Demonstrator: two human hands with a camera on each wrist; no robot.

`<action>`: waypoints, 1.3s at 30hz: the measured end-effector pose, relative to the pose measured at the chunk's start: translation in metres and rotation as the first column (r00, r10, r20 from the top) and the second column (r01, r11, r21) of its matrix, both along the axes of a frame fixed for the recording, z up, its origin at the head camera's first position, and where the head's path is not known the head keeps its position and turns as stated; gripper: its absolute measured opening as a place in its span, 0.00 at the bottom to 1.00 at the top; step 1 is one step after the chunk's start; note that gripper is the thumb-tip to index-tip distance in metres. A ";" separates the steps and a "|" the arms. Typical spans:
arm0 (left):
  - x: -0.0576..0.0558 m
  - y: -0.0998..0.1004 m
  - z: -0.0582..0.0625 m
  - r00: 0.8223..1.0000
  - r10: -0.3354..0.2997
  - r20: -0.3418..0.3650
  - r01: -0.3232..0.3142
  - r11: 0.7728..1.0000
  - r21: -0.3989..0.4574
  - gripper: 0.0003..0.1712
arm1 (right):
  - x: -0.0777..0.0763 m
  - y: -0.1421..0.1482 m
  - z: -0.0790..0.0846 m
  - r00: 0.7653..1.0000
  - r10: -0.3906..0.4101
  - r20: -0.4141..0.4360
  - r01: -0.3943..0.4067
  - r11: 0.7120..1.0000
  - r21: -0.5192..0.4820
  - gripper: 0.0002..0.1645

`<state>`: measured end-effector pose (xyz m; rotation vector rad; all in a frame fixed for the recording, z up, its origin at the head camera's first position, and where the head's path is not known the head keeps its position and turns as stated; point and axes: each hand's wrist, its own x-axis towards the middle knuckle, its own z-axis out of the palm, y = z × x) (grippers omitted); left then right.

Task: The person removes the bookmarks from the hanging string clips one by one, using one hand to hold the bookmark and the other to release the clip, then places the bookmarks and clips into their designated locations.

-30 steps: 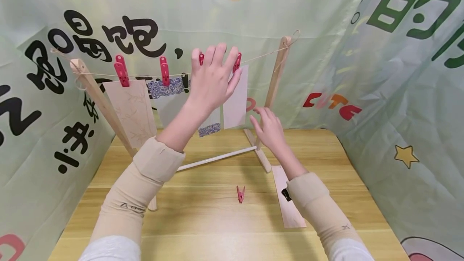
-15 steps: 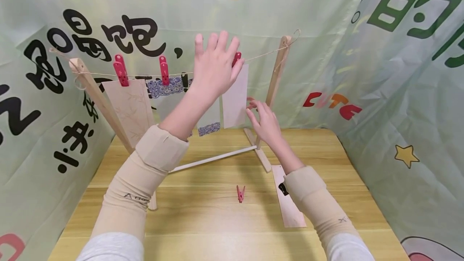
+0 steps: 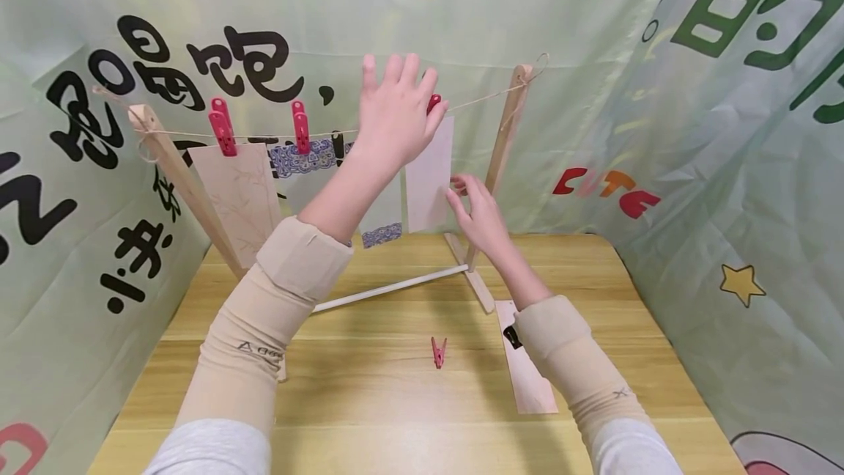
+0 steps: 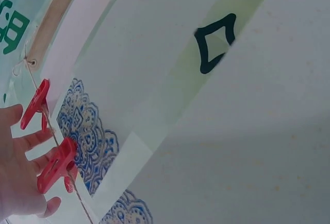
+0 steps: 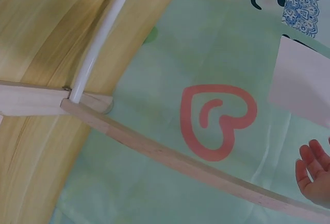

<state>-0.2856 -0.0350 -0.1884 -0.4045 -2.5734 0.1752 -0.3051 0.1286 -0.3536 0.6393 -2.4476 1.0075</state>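
My left hand (image 3: 395, 112) is raised at the string line with fingers spread, holding nothing. In the left wrist view, two pink clothespins (image 4: 58, 165) on the string overlap its fingers. Below it hang cards with blue floral borders (image 3: 382, 235) and a plain pale card (image 3: 430, 185), whose clothespin (image 3: 433, 102) shows beside the left thumb. My right hand (image 3: 480, 218) is at that pale card's right edge, fingers loosely bent and holding nothing; the right wrist view shows a gap between its fingertips and the card (image 5: 304, 82).
Two wooden posts (image 3: 506, 130) hold the string, joined low by a white rod (image 3: 389, 289). Further left hang a bamboo-print card (image 3: 240, 204) and two pink clothespins (image 3: 301, 127). On the wooden table (image 3: 369, 402) lie a loose clothespin (image 3: 438, 352) and a pinkish card (image 3: 532, 383).
My left hand has risen and shifted slightly right, its fingers straightening away from the clothespins. My right hand has moved a little left and up, toward the plain card's edge.
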 end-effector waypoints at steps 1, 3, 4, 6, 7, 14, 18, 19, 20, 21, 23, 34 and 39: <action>-0.001 0.001 0.001 1.000 0.001 0.008 -0.001 1.000 -0.006 0.29 | 0.000 0.000 0.000 1.000 0.002 0.001 -0.002 1.000 -0.002 0.21; -0.001 0.002 0.002 1.000 0.006 0.023 -0.005 1.000 -0.015 0.29 | -0.001 -0.002 0.001 1.000 0.006 0.001 -0.006 1.000 -0.003 0.21; -0.002 0.003 0.002 1.000 0.008 0.027 -0.007 1.000 -0.018 0.29 | -0.001 -0.003 0.001 1.000 0.006 0.000 -0.006 1.000 -0.002 0.21; -0.002 0.003 0.003 0.999 0.010 0.038 -0.009 1.000 -0.021 0.29 | -0.002 -0.004 0.001 1.000 0.003 -0.003 -0.003 1.000 -0.002 0.22; -0.002 0.004 0.003 0.999 0.011 0.043 -0.010 1.000 -0.023 0.29 | -0.002 -0.005 0.001 1.000 0.001 -0.005 -0.001 1.000 -0.001 0.22; -0.002 0.005 0.003 0.997 0.022 0.068 -0.021 1.000 -0.017 0.28 | -0.004 -0.008 0.002 1.000 -0.003 -0.019 0.003 1.000 0.006 0.21; -0.002 0.005 0.004 0.997 0.021 0.081 -0.020 1.000 -0.004 0.26 | -0.005 -0.008 0.002 0.999 -0.024 -0.040 0.024 1.000 0.017 0.19; -0.002 0.005 0.004 0.996 0.021 0.086 -0.021 1.000 -0.002 0.26 | -0.005 -0.008 0.002 0.998 -0.032 -0.047 0.033 0.999 0.018 0.19; -0.002 0.005 0.004 0.996 0.021 0.090 -0.021 1.000 -0.001 0.26 | -0.005 -0.008 0.002 0.998 -0.042 -0.055 0.043 0.999 0.017 0.18; -0.002 0.005 0.004 0.995 0.021 0.095 -0.021 1.000 0.000 0.26 | -0.004 -0.009 0.002 0.997 -0.051 -0.065 0.052 0.999 0.016 0.17; -0.002 0.004 0.003 0.995 0.021 0.098 -0.021 1.000 -0.001 0.27 | -0.004 -0.008 0.001 0.994 -0.069 -0.086 0.070 0.997 0.013 0.15; -0.003 0.002 0.004 0.992 0.020 0.124 -0.020 1.000 -0.001 0.25 | -0.002 -0.003 0.002 0.954 -0.173 -0.244 0.195 0.978 0.069 0.14; -0.003 0.001 0.003 0.993 0.007 0.115 -0.007 1.000 -0.001 0.23 | -0.003 0.000 0.002 0.945 -0.187 -0.269 0.218 0.972 0.091 0.13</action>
